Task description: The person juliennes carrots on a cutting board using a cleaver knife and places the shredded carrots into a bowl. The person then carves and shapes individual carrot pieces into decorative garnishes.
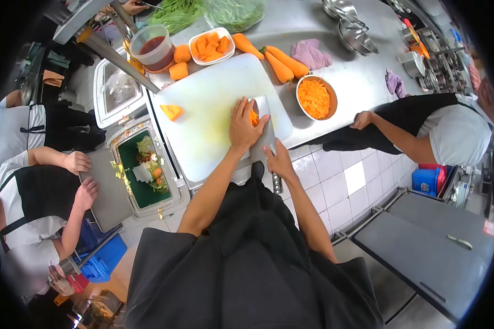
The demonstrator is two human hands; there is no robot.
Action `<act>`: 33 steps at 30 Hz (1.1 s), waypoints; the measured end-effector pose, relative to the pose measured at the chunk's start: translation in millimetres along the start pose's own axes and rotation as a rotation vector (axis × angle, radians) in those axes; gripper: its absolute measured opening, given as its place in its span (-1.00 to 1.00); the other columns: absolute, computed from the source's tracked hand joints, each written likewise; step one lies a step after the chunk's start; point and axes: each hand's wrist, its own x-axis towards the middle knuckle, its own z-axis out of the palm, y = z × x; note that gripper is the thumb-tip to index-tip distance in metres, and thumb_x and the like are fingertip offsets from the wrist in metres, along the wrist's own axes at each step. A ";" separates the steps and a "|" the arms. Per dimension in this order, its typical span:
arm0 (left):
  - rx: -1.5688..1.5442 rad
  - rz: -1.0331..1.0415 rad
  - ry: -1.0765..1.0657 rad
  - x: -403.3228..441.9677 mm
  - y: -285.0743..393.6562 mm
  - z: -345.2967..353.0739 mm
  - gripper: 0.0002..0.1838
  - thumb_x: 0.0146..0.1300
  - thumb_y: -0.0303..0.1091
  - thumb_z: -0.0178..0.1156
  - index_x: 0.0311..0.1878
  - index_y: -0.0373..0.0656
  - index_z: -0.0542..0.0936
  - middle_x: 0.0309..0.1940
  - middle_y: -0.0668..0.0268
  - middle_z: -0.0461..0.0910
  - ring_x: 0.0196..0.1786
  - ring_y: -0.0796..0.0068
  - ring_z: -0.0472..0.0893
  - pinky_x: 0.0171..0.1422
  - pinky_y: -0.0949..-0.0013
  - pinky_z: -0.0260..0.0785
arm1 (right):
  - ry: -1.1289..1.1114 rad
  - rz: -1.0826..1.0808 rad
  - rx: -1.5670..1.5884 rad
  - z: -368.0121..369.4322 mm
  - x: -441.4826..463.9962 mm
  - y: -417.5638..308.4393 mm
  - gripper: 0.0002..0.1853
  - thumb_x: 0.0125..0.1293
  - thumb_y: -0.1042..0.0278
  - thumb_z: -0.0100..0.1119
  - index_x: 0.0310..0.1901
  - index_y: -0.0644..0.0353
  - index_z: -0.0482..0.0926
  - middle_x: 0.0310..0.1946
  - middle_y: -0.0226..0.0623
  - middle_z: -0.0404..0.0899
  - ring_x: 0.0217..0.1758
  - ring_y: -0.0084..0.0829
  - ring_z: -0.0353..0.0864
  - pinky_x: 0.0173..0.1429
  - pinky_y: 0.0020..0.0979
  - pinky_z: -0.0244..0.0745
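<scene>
My right hand [280, 159] is closed around the base of a cleaver [265, 136], its dark riveted handle pointing down toward me. The broad blade lies over the right part of a white cutting board [203, 104]. My left hand [244, 127] cups shredded carrot [253, 118] against the blade, with the thumb resting over the metal. A single carrot chunk [172, 112] sits at the board's left side. Right of the board, a metal bowl [334, 104] holds a heap of carrot shreds [315, 98].
Behind the board are a white container [194, 58] of carrot pieces, whole carrots [280, 68] and a purple cloth [311, 54]. At left, a person holds a grey board [105, 189] beside a green scrap bin [127, 181]. Another person [422, 123] stands close on the right.
</scene>
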 end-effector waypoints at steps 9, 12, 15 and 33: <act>-0.261 -0.103 0.107 0.3 -1.6 -2.7 -0.59 0.32 -0.30 0.19 0.17 -0.28 0.55 0.28 -0.01 0.45 0.32 0.03 0.45 0.39 0.17 0.30 | 0.047 0.014 0.063 39.6 -3.3 -12.7 -0.72 0.44 0.34 0.10 0.04 0.30 0.34 -0.63 -0.30 0.44 -0.80 -0.55 0.36 -0.73 -0.41 0.27; -0.250 -0.061 0.122 3.1 7.3 1.2 -0.62 0.32 -0.34 0.18 0.15 -0.30 0.55 0.23 -0.04 0.49 0.29 -0.01 0.48 0.37 0.15 0.32 | 0.056 -0.015 0.122 34.2 -7.3 -9.1 -0.73 0.44 0.35 0.11 0.05 0.28 0.36 -0.62 -0.32 0.43 -0.80 -0.58 0.35 -0.73 -0.43 0.26; -0.252 0.051 0.035 17.0 43.6 11.2 -0.63 0.33 -0.34 0.18 0.16 -0.27 0.55 0.23 -0.02 0.50 0.30 0.02 0.48 0.38 0.17 0.31 | 0.182 -0.007 0.200 8.5 -23.0 -21.6 -0.74 0.39 0.37 0.15 0.00 0.32 0.41 -0.49 -0.12 0.54 -0.69 -0.40 0.52 -0.61 -0.31 0.39; -0.023 0.528 -0.240 105.0 117.9 179.0 -0.62 0.41 -0.22 0.04 0.10 -0.30 0.59 0.14 -0.02 0.56 0.24 0.04 0.52 0.36 0.16 0.33 | 0.544 0.034 0.437 -138.9 -43.7 -31.3 -0.81 0.45 0.42 0.06 0.00 0.26 0.34 -0.63 -0.37 0.36 -0.79 -0.58 0.32 -0.71 -0.45 0.24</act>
